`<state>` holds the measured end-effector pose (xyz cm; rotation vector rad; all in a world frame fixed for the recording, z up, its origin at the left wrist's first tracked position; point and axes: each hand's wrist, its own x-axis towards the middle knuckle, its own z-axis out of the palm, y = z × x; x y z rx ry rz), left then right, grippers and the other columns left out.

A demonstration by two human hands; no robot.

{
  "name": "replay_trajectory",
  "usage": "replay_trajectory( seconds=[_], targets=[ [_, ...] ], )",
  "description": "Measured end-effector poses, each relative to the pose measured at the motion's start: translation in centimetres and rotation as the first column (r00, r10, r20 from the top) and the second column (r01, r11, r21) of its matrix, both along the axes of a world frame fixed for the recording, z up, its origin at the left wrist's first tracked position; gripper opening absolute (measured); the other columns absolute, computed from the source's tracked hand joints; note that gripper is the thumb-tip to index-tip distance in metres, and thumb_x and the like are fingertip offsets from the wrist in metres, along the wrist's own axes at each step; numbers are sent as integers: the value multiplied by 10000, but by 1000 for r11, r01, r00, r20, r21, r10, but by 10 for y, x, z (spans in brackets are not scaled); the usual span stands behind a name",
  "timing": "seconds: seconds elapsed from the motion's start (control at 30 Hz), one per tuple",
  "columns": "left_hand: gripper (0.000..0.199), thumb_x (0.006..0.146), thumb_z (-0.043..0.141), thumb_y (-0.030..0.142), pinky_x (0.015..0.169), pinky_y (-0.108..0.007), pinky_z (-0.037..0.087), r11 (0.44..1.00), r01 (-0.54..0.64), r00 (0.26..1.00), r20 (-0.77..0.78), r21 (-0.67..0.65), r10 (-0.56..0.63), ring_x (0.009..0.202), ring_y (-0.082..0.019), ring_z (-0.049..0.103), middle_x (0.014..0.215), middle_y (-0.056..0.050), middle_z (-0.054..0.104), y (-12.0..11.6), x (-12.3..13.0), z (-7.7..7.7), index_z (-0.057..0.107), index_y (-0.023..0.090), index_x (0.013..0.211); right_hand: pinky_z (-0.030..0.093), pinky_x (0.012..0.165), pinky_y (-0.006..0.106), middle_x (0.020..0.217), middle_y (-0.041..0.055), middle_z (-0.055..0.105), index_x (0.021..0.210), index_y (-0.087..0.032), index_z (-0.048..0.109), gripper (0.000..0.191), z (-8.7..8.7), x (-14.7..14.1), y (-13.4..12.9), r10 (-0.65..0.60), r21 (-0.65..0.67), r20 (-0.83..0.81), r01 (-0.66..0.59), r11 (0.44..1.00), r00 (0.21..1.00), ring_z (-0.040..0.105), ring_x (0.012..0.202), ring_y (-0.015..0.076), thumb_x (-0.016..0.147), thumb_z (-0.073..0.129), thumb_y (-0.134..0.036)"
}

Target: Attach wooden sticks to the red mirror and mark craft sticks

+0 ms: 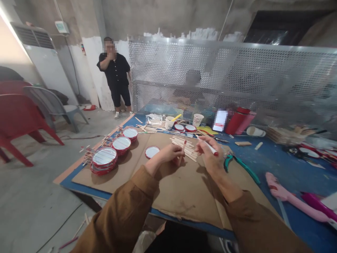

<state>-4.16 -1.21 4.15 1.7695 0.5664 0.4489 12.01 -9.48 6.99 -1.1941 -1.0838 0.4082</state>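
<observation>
In my left hand (172, 154) a wooden craft stick (182, 150) stands nearly upright, its upper end red, pinched between the fingers. My right hand (212, 154) is closed around a white marker (209, 144) with a red end. Between and behind the hands, several plain sticks (184, 146) lie spread on a cardboard sheet (181, 196). Left of my left hand rests a single red-rimmed round lid (152, 151) with a pale face. Green-handled pliers (243, 168) lie just right of my right hand.
Stacked red-rimmed lids (104, 158) line the table's left side. Behind stand paper cups (198, 119), a lit phone (220, 120) and a red bottle (237, 121). A pink glue gun (295, 198) lies at right. A person (116, 75) stands by the perforated metal screen (163, 66).
</observation>
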Motion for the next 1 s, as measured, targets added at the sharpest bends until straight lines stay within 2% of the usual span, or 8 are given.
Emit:
replay_trajectory(
  seconds=[0.1, 0.17, 0.27, 0.33, 0.4, 0.63, 0.83, 1.0],
  targets=[
    [279, 855, 584, 400, 534, -236, 414, 999, -25, 1000, 0, 20, 25, 497, -111, 529, 514, 12, 551, -4, -1, 3, 550, 152, 733, 428, 475, 242, 647, -12, 611, 902, -183, 664, 318, 1, 4, -1, 23, 33, -47, -22, 999, 999, 565, 521, 127, 809, 634, -485],
    [273, 845, 586, 398, 524, -233, 391, 998, -33, 999, 0, 45, 33, 490, -107, 506, 508, 24, 535, -6, -2, 5, 558, 153, 728, 406, 477, 245, 571, -30, 558, 816, -188, 663, 291, 2, 2, -4, -16, 71, 0, 16, 997, 1000, 520, 491, 121, 846, 597, -470],
    [284, 849, 574, 413, 494, -233, 354, 997, -28, 1000, -3, 65, 28, 450, -100, 464, 478, 38, 499, -9, -2, 7, 573, 155, 730, 403, 514, 259, 517, -37, 515, 743, -204, 659, 290, 1, -7, -11, -83, 71, 224, 69, 995, 971, 493, 489, 127, 897, 528, -412],
    [307, 853, 575, 428, 482, -232, 350, 998, -7, 1000, 3, 60, 6, 430, -96, 453, 468, 38, 494, -10, -1, 8, 560, 161, 703, 428, 561, 276, 569, -20, 566, 781, -210, 663, 256, -1, -13, -16, -71, 52, 389, 56, 997, 919, 538, 543, 147, 891, 527, -397],
    [321, 848, 586, 422, 483, -230, 360, 998, 5, 1000, -1, 59, -5, 431, -95, 463, 473, 30, 505, -9, -1, 7, 538, 164, 663, 443, 586, 285, 636, -4, 614, 828, -213, 646, 226, -4, -17, -18, -64, 40, 454, 52, 998, 889, 573, 586, 163, 878, 544, -408],
    [278, 859, 562, 359, 485, -217, 375, 997, -12, 998, -62, 78, 17, 436, -89, 482, 484, 38, 506, -7, 0, 7, 541, 161, 664, 428, 546, 273, 535, -40, 555, 727, -224, 551, 248, -10, -11, -14, -72, 15, 402, 72, 997, 913, 538, 503, 146, 893, 514, -405],
    [250, 861, 536, 325, 495, -216, 389, 995, 11, 999, -48, 98, -7, 453, -97, 488, 477, 37, 498, -5, 2, 5, 556, 158, 676, 459, 579, 284, 618, -14, 620, 829, -219, 596, 231, -10, -15, -17, -28, 21, 430, 22, 1000, 902, 581, 565, 161, 897, 534, -431],
    [224, 858, 513, 297, 477, -208, 373, 995, -8, 997, -72, 101, 15, 441, -94, 483, 467, 47, 493, -5, 2, 4, 554, 160, 686, 467, 583, 293, 660, 6, 644, 828, -216, 601, 242, -14, -13, -14, -31, -1, 433, 34, 999, 901, 590, 585, 169, 879, 538, -444]
  ],
)
